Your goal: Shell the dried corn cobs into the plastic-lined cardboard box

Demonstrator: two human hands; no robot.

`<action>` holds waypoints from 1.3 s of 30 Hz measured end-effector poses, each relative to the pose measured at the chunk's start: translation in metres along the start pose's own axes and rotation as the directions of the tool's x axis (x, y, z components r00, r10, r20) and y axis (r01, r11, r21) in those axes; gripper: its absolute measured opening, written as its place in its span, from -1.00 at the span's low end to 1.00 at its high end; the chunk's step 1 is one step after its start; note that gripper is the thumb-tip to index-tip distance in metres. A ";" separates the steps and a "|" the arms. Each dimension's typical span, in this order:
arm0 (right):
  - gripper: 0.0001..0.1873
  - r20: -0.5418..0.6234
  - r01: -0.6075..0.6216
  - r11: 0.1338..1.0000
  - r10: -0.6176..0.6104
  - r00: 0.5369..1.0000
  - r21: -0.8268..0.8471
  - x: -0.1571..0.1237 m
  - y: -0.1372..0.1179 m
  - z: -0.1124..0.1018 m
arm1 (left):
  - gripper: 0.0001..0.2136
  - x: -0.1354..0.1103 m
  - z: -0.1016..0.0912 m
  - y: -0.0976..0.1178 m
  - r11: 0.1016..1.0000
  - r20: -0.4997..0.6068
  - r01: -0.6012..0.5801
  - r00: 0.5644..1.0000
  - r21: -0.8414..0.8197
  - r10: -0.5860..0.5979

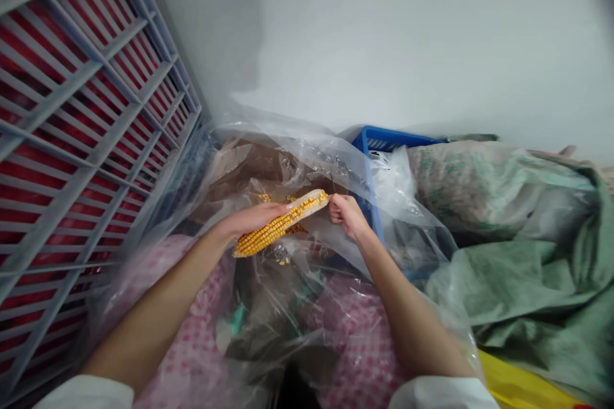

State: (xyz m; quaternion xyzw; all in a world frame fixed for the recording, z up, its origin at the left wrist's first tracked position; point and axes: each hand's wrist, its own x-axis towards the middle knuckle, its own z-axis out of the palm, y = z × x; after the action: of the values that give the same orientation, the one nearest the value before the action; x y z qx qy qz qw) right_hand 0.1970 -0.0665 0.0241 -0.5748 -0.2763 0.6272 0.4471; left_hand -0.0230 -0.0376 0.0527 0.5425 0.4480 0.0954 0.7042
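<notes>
An ear of corn (268,233) lies slanted across the middle of the head view, its far end raised to the right. Yellow kernels cover its lower part, while a pale strip of bare cob shows near the upper end. My left hand (259,217) is wrapped round it from the left, thumb along the top. At the upper tip, my right hand (346,214) has its fingers curled and pinched against the ear. Beneath both hands spreads a clear plastic bag (307,134) with loose kernels (283,261) in it, several of them partly hidden by the ear.
On the left stands a tall slatted plastic crate (91,160) with red material behind its bars. A blue basket (371,140) holding white plastic is beyond my right hand. Bulky woven sacks (480,185) lie at the right, above a yellow item (522,383). A pale wall (384,32) closes the back.
</notes>
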 end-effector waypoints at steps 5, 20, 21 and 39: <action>-0.86 0.005 -0.020 0.999 0.019 1.000 0.027 -0.003 0.000 0.000 | -0.51 0.001 -0.003 -0.001 0.985 0.047 0.118 0.993 -0.129 -0.112; -0.53 -0.131 0.281 0.924 -0.321 0.938 -0.258 -0.004 -0.022 0.009 | -0.47 -0.006 0.008 0.004 1.000 -0.100 -0.004 0.995 0.001 0.004; -0.54 -0.124 0.316 0.897 -0.368 0.922 -0.310 -0.004 -0.022 0.010 | -0.48 -0.007 0.009 0.004 1.000 -0.095 0.004 0.995 -0.013 -0.005; -0.67 0.033 0.469 0.534 -0.634 0.772 -0.704 -0.012 -0.028 0.010 | -0.47 -0.009 0.008 0.002 0.999 -0.055 -0.027 0.998 -0.042 0.025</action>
State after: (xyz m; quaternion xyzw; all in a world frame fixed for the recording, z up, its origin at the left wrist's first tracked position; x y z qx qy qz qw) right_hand 0.1929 -0.0631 0.0561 -0.6454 -0.5996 0.2366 0.4099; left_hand -0.0220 -0.0479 0.0596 0.5304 0.4578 0.1288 0.7018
